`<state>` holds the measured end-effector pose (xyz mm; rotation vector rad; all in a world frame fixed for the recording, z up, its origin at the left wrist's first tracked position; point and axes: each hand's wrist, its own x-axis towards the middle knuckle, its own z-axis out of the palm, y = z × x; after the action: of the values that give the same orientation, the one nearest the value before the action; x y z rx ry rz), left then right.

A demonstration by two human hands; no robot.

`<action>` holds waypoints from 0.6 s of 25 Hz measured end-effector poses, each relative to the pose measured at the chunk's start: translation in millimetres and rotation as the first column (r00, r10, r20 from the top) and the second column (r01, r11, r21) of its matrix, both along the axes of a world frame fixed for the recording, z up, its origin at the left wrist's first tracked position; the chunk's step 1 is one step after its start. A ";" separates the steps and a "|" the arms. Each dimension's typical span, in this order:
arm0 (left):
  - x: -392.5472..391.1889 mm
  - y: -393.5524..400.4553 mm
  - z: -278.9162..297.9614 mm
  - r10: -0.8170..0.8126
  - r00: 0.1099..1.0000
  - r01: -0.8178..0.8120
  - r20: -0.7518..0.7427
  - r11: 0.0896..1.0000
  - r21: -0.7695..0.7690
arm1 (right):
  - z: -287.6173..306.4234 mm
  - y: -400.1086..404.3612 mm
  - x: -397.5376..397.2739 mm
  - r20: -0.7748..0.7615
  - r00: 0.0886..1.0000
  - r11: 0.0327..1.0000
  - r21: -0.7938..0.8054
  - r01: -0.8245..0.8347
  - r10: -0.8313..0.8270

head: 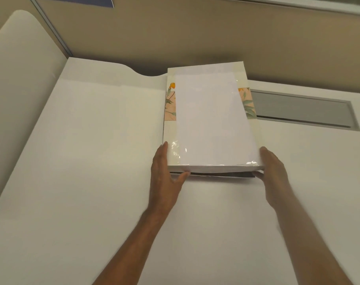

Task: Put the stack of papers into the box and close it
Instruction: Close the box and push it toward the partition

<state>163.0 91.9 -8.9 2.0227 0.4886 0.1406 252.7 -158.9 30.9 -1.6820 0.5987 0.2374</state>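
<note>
A flat cream box (170, 138) with an orange flower band lies on the white table (92, 161), just beyond my hands. A white stack of papers (212, 120) rests on its glossy top, slightly skewed. My left hand (164, 173) grips the near left corner, fingers along the side and thumb under the front edge. At the near right corner my right hand (275, 173) holds it the same way. The front edge is lifted a little, and a dark gap (216, 174) shows above a thin white bottom part.
A grey recessed panel (302, 110) is set into the table right of the box. A beige partition wall (175, 38) runs along the back. A rounded white panel (21, 68) stands at the far left.
</note>
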 end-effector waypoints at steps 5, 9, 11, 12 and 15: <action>13.0 2.1 15.1 -0.068 0.998 0.068 -0.015 0.998 0.007 | 2.5 -2.0 8.6 -0.085 0.996 0.993 -0.114 -0.015 0.006; 5.3 9.1 6.3 -0.084 0.996 0.085 -0.027 0.996 0.029 | -11.6 -5.1 1.3 -0.102 0.991 0.974 -0.201 -0.101 0.082; -2.3 11.3 -1.6 -0.091 0.995 0.092 -0.031 0.995 0.040 | -20.6 -7.2 -7.2 -0.098 0.990 0.969 -0.220 -0.116 0.097; -5.6 11.9 -5.2 -0.094 0.995 0.095 -0.037 0.995 0.042 | -24.3 -7.3 -11.6 -0.099 0.989 0.967 -0.219 -0.129 0.110; -8.0 12.0 -12.1 -0.104 0.993 0.107 -0.053 0.992 0.059 | -25.1 -2.4 -19.7 -0.122 0.983 0.960 -0.227 -0.162 0.136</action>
<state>155.0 103.9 -20.9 2.1122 0.4115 0.0409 233.0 -161.3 5.8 -1.9580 0.5969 0.3775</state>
